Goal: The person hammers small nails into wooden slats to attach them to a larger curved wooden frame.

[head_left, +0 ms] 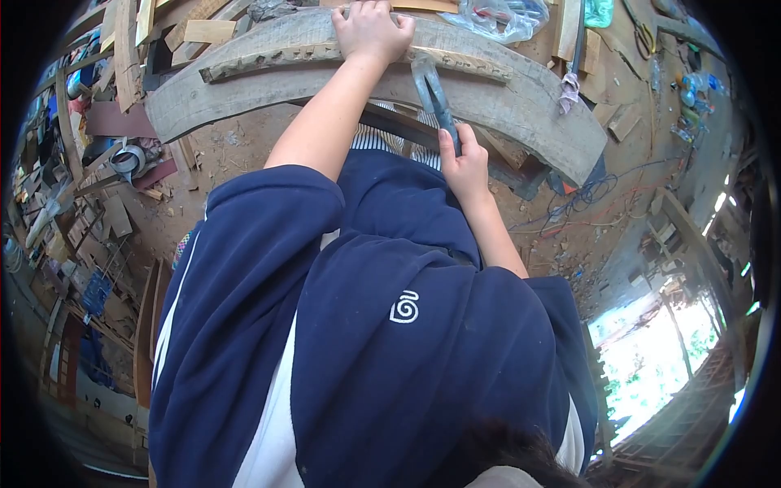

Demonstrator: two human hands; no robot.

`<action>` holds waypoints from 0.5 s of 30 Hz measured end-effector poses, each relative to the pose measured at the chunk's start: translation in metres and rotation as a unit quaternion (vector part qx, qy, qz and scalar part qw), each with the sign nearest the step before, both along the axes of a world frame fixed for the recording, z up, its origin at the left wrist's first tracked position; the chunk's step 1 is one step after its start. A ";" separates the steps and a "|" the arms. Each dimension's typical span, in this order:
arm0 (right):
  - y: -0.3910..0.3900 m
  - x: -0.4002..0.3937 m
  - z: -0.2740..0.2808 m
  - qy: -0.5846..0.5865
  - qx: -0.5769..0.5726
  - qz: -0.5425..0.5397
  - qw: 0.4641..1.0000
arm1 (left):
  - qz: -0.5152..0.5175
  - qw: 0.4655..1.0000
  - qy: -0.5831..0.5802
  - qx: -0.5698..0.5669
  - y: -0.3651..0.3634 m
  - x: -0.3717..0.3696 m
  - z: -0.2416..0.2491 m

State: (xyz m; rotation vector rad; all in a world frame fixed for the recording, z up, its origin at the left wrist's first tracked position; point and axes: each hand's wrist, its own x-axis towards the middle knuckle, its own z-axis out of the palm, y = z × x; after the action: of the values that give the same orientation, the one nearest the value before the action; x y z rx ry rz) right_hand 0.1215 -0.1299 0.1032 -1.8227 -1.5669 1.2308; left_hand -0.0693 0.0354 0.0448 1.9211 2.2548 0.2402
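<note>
A large curved grey board (268, 91) lies across the top of the view, with a rough wooden strip (464, 63) along its face. My left hand (371, 31) grips the board near its upper middle, above the strip, fingers curled and their tips partly cut off by the frame edge. My right hand (467, 163) is closed round the handle of a blue-grey metal tool (429, 85), which looks like a hammer. The tool's head is by the strip, just right of my left wrist; whether they touch is unclear.
Wood offcuts (210, 32) lie at the upper left. A roll of tape (127, 161) is on the dirt floor at left. Clear plastic bags (504, 18) sit beyond the board. Blue cable (582, 198) and scissors (645, 41) are at right.
</note>
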 end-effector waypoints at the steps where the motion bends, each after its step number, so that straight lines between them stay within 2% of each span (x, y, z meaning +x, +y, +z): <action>1: -0.001 0.001 -0.001 -0.004 0.018 0.014 1.000 | -0.006 1.000 0.009 0.013 0.000 -0.001 -0.001; 4: -0.003 -0.001 0.002 0.014 0.071 0.013 0.997 | 0.003 1.000 -0.018 -0.002 0.001 -0.001 0.002; 10: 0.000 -0.002 -0.008 0.008 0.024 -0.005 1.000 | 0.007 0.999 -0.032 -0.011 0.001 -0.001 0.002; 15: -0.001 -0.003 -0.003 0.057 0.081 -0.020 0.995 | 0.005 1.000 -0.023 -0.002 0.000 -0.001 0.002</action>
State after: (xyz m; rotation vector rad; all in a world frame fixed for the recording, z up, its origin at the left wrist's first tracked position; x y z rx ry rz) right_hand 0.1182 -0.1314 0.1001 -1.6448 -1.5142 1.1348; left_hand -0.0699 0.0351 0.0466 1.8831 2.2329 0.2782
